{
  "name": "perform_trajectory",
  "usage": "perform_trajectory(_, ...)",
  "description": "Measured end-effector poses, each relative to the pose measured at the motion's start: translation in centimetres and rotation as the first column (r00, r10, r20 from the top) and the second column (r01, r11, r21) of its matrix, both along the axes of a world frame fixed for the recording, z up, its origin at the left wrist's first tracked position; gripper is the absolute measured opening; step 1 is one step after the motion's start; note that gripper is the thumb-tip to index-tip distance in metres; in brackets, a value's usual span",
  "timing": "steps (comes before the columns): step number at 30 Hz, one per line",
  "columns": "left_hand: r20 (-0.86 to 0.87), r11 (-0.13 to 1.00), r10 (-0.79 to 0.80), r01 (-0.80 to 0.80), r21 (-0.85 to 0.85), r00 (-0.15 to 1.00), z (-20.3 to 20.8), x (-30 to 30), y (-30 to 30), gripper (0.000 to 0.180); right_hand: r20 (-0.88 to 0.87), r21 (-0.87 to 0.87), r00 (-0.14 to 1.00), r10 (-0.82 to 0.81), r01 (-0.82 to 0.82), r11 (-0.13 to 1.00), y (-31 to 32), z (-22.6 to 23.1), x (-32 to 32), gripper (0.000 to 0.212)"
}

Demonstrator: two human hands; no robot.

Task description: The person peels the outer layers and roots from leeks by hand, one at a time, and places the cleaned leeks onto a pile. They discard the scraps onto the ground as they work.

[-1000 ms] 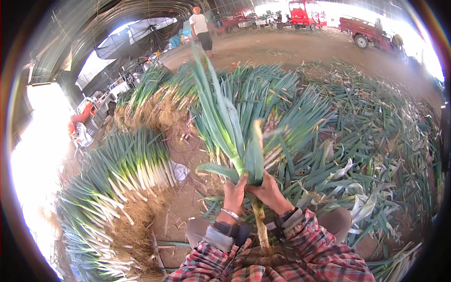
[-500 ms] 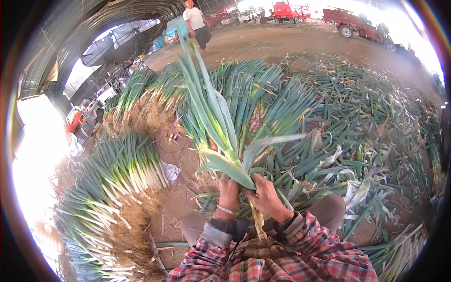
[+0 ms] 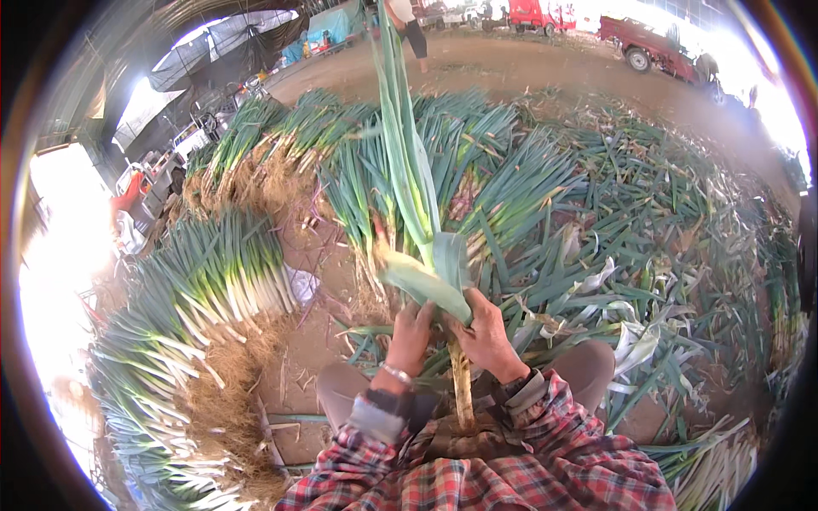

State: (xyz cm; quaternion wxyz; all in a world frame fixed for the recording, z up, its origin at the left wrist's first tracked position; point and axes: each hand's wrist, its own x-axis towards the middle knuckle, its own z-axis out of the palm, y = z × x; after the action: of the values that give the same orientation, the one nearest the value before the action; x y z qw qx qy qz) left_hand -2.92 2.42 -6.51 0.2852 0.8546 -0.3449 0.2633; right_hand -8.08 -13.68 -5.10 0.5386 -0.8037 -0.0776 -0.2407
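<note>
Just below centre, the left hand (image 3: 411, 337) and right hand (image 3: 489, 335) grasp one long leek (image 3: 417, 203) between them, leaves reaching the top edge, stalk pointing down

Brown dirt floor (image 3: 503, 60) under leeks (image 3: 234, 285), loose green leaves (image 3: 635, 226) and a white scrap (image 3: 302, 286).

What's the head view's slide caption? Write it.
Left grip and right grip on a leek, rooted leeks at left, loose leaves at right.
</note>
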Motion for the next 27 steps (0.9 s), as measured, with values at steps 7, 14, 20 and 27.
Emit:
perform_trajectory(7,-0.517,0.734,-0.239,-0.195,-0.651,0.822,7.4,2.4,5.1,0.03,-0.059,0.401,0.906,0.419,-0.363,0.841,-1.2,0.8,-0.4,0.046)
perform_trajectory(14,-0.625,0.617,-0.707,-0.144,-0.774,0.332,8.3,3.3,3.1,0.041,-0.075,0.575,0.815,0.574,-0.435,0.693,0.6,1.6,0.6,0.038)
perform_trajectory(20,-0.667,0.617,-0.638,-0.263,-0.742,0.386,8.0,5.1,2.9,0.032,-0.132,0.656,0.704,0.698,-0.466,0.594,0.6,-0.1,-1.3,0.033)
perform_trajectory(27,-0.629,0.517,-0.564,-0.365,-0.774,0.535,6.7,4.4,3.6,0.032,-0.337,0.832,0.772,0.539,-0.024,0.555,-0.9,-3.0,-3.1,0.023)
